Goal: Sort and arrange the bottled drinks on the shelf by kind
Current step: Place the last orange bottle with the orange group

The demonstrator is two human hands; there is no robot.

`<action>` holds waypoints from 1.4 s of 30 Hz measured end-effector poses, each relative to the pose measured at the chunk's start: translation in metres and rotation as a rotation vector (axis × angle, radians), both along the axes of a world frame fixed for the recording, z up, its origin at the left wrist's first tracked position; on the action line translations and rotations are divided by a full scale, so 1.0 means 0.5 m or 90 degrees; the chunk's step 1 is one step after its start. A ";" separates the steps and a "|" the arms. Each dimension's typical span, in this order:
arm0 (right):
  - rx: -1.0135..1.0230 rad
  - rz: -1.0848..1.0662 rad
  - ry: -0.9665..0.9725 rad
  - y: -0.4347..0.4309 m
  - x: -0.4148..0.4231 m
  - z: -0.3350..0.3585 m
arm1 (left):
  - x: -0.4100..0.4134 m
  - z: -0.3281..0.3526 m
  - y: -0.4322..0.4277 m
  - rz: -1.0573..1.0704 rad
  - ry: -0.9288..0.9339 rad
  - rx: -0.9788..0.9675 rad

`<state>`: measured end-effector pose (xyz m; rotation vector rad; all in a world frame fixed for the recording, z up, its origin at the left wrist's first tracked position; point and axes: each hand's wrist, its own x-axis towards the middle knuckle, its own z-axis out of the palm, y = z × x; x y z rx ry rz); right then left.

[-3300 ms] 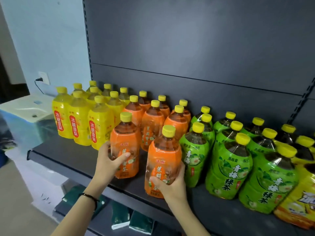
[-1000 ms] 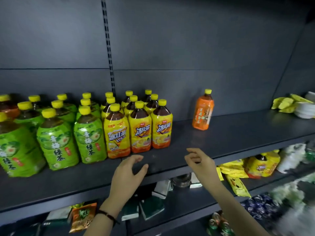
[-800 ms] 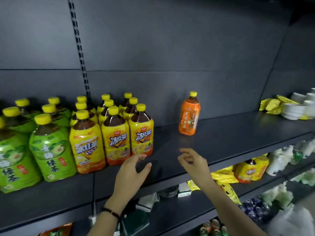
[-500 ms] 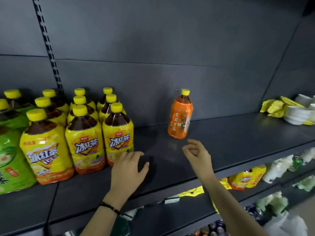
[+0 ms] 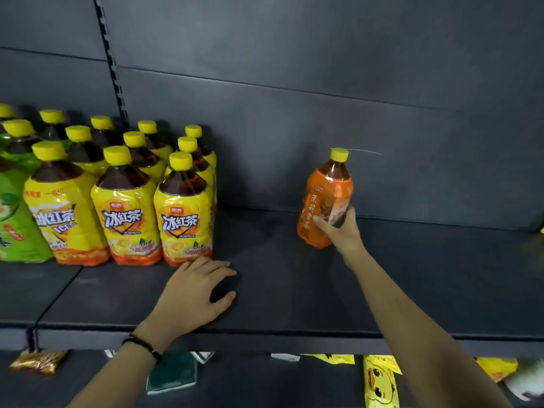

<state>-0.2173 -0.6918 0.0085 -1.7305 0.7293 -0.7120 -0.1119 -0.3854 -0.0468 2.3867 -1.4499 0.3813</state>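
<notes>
- One view, head cam, looking down at a dark shelf point(image 5: 294, 284) with a dark back panel point(image 5: 294, 83).
- One orange bottle point(image 5: 325, 198) stands alone right of centre, near the back panel and well apart from the other drinks. Yellow cap, dark tea in the neck, top leaning slightly right. Can't tell if the base sits on the shelf or is just off it.
- R hand point(image 5: 341, 228) grasps the orange bottle round its lower half: thumb across the front of the label, fingers wrapped behind on the right side.
- L hand point(image 5: 194, 293) lies palm down on the shelf near the front edge, fingers straight and spread, thumb out to the right. Holds nothing. Fingertips just short of the nearest yellow bottle's base.
- Yellow bottles point(image 5: 126, 207) packed together at left, upright, yellow caps; three in the front row, more rows behind.
- Green bottles point(image 5: 11, 219) at far left, touching the yellow group, partly cut off by the frame.
- Slotted upright point(image 5: 113, 63) runs up the panel behind the yellow bottles.
- Dark bracelet point(image 5: 142, 346) on the L wrist.
- Lower shelf: green pack point(image 5: 172, 375) under the L arm, yellow packets point(image 5: 379, 381) at right, gold packet point(image 5: 38, 360) at left.
</notes>
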 end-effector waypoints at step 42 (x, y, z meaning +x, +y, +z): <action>0.026 0.451 -0.122 0.943 0.338 -0.026 | 0.259 0.138 0.635 -0.041 0.732 -0.517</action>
